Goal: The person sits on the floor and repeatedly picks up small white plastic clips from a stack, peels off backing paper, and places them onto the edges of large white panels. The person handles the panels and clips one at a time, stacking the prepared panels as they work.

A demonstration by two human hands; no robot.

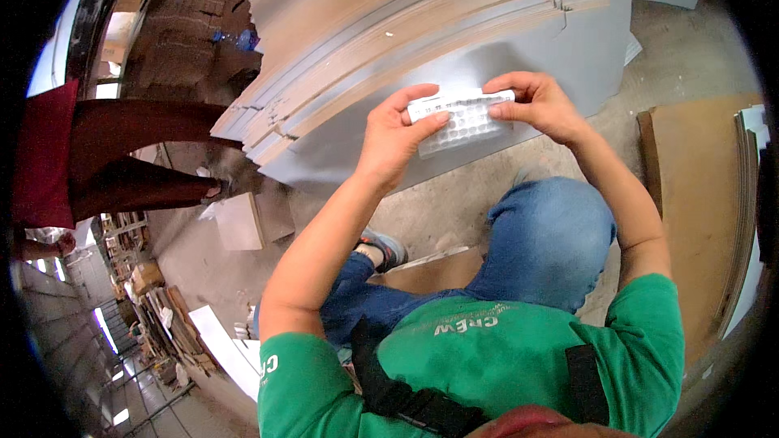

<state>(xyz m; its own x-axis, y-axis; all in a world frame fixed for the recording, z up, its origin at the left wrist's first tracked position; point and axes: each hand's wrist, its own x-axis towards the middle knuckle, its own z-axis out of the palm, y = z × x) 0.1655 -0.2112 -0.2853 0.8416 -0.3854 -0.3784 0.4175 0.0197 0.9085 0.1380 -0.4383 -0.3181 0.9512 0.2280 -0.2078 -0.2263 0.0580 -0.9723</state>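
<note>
A small whitish sheet with rows of round dots [466, 123] is stretched between my two hands; its far edge looks folded or rolled over. I cannot tell whether the dots are stickers or caps. My left hand [388, 136] pinches its left end between thumb and fingers. At the other end my right hand [542, 105] grips a corner the same way, thumb on the near face. Just beyond and below it is the grey front face of a tall stack of boards [324, 166], leaning in layers with brown and grey edges.
Brown boards [698, 219] stand at my right. A person in dark red clothes [122, 134] is at the left. A pale square panel [238, 221] lies on the floor nearby, a blue-tinted bottle [243, 40] farther back. My bent knee [556, 231] is below my right hand.
</note>
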